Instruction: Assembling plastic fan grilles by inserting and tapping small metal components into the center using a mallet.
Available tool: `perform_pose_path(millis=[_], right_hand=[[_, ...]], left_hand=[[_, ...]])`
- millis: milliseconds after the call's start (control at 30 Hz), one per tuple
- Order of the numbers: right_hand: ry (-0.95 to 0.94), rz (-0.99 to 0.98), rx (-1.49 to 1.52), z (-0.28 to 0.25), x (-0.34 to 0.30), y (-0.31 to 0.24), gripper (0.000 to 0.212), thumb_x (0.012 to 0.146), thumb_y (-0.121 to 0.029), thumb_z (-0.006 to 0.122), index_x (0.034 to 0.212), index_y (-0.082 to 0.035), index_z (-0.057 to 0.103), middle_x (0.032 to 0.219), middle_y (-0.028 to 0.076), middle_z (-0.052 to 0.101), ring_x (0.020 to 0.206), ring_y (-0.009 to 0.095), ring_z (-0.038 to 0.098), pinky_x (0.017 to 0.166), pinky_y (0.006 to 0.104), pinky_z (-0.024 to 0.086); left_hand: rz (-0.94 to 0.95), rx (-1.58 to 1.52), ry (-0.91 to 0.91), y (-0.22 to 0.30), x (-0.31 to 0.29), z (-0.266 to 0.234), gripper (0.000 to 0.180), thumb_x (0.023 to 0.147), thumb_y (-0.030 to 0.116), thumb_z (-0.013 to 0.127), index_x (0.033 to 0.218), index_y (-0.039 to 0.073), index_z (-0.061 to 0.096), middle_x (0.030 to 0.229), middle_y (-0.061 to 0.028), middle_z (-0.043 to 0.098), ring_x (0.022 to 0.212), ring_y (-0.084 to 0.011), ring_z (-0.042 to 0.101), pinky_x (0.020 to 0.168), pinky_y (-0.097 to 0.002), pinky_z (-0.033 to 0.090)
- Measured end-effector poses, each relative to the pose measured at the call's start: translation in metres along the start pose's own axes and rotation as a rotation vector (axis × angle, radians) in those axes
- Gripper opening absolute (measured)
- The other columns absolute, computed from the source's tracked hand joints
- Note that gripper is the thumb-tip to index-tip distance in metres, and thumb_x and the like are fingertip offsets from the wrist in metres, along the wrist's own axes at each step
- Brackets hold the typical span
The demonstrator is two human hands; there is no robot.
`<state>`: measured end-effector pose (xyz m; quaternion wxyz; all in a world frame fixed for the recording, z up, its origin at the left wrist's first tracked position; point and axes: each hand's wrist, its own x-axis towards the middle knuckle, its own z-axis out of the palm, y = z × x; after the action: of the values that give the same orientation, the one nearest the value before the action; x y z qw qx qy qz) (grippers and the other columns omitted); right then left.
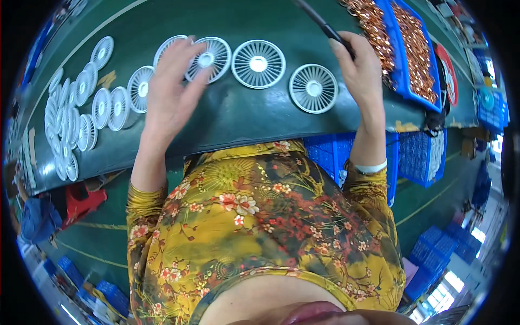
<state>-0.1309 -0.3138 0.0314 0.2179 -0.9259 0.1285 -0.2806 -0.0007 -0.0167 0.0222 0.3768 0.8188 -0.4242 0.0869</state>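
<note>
My right hand grips a slim dark rod-like tool, which points up and to the left above the table. My left hand is over the row of white spoked discs, fingers spread and thumb out. Beneath its fingers lies one spoked disc, partly covered; whether the fingertips touch it I cannot tell. Between my hands, another spoked disc lies flat, and a smaller-looking spoked disc sits nearest my right hand.
Many more white spoked discs are spread and overlapping at the table's left. To the right, a blue bin holds shiny copper-coloured small parts, with more such parts loose beside it. Blue crates stand below the table's front edge.
</note>
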Motion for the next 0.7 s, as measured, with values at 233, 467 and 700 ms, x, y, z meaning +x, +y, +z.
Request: perform_pose_path(millis=[233,467,700], right_hand=[[-0.055,0.535,0.409,-0.067,-0.086,0.004,0.022,0.094,-0.015,0.055,0.109,0.001,0.061,0.077,0.003,0.061,0.059,0.005,0.05,0.051,0.0201,0.04],[0.106,0.438,0.575,-0.104,-0.132,-0.025,0.031,0.096,-0.008,0.05,0.126,-0.003,0.055,0.084,0.003,0.06,0.06,0.003,0.047,0.049,0.0166,0.035],[-0.316,0.468,0.103,-0.09,-0.165,-0.01,0.032,0.093,-0.008,0.056,0.124,-0.003,0.057,0.115,0.016,0.065,0.103,0.023,0.064,0.083,0.0302,0.049]], left_hand=[[0.39,-0.008,-0.397,0.062,0.03,0.084,0.083,0.072,0.037,0.076,0.141,0.011,0.038,0.144,-0.0211,0.037,0.138,-0.0367,0.028,0.113,-0.0515,0.02],[0.307,-0.047,-0.482,0.077,0.041,0.127,0.103,0.064,0.039,0.082,0.145,0.011,0.026,0.14,-0.018,0.041,0.134,-0.0333,0.036,0.114,-0.0536,0.017],[0.18,-0.11,-0.521,0.081,0.043,0.127,0.113,0.059,0.039,0.085,0.145,0.004,0.021,0.133,-0.0199,0.049,0.129,-0.0327,0.043,0.114,-0.053,0.017]])
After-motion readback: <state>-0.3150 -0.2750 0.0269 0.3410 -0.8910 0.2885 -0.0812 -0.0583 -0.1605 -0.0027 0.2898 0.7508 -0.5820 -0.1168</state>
